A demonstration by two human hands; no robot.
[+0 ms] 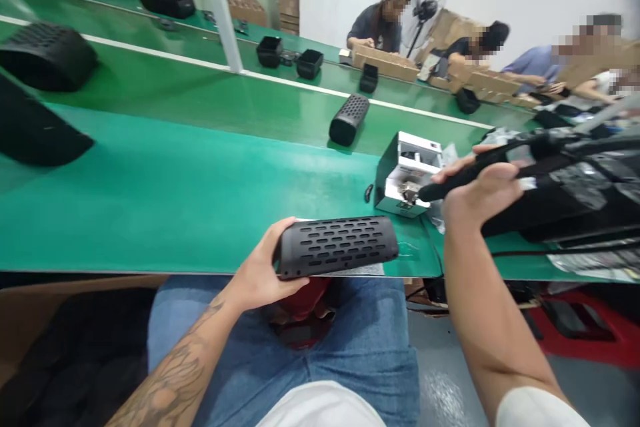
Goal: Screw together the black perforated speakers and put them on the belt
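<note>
Green desk (175, 193) surfacing is laid across the work area, with a white strip (300, 85) run along its length. One perforated housing (343, 243) is positioned lengthwise at the near edge. A drop from this edge is judged possible if the one-handed grip is loosened; a missed pickup may be caused by poor alignment of the hand tool (453, 183).

The hands are employed separately. The housing's left end is clasped by the left hand (267, 267), with digits curled over its far and near sides. The tool's handle is enclosed by the right hand (480, 187). Its tip is directed at a metal fitting (410, 191) on the box (387, 170); contact cannot be confirmed.

Beside the box, a small black piece (369, 193) is placed. Farther out, a second housing (349, 120) is set near the strip. Beyond, black cups (309, 63) are spaced apart, and seated co-workers (383, 23) are seen before a fan (425, 10).
</note>
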